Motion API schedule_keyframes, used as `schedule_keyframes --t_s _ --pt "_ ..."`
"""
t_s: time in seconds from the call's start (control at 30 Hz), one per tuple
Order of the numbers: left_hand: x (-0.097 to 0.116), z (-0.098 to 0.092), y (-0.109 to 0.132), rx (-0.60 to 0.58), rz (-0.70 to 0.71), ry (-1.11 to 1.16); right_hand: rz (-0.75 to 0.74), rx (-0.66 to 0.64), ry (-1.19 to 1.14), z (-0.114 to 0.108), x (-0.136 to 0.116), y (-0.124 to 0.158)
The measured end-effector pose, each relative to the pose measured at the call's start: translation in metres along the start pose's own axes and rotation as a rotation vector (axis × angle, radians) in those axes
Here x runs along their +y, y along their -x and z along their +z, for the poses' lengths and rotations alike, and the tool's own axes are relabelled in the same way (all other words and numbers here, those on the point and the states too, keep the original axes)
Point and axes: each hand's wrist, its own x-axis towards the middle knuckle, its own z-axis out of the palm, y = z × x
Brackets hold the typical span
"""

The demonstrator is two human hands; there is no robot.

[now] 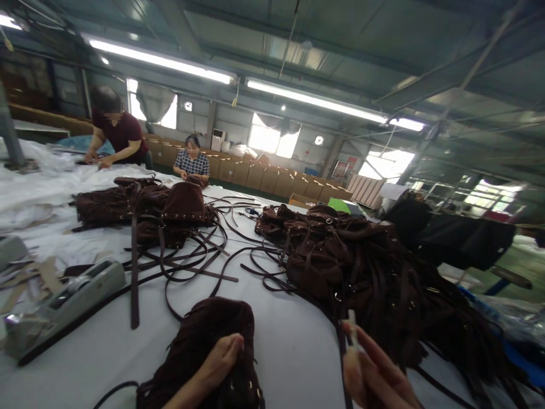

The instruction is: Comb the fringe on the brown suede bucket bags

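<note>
Head view: at a white worktable (298,352), a person's left hand (223,355) rests on a dark brown bag (215,318), its fingers together; whether they grip the cloth cannot be told. The right hand (377,372), beside it, pinches a slim white piece (351,321) between thumb and fingers, clear of the bag. The bag lies near, left of centre, its long axis running from near left to far right, the rounded end pointing far; the white piece stands nearly upright. The step in hand appears to be readying the piece for the bag; a next move would call for a steady left hand and a careful pinch. Beyond lie a left heap (183,201) and a right heap (315,270) of similar bags.
</note>
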Motion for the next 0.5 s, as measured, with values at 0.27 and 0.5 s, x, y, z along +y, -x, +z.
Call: schedule_keyframes --t_s 0.27,0.5 --pt "0.080 -0.023 -0.001 -0.161 0.140 0.186 -0.202 -0.318 1.109 0.084 0.082 -0.039" --pt "0.100 -0.037 -0.015 -0.347 0.240 -0.144 -0.298 -0.619 1.490 0.116 0.103 -0.050"
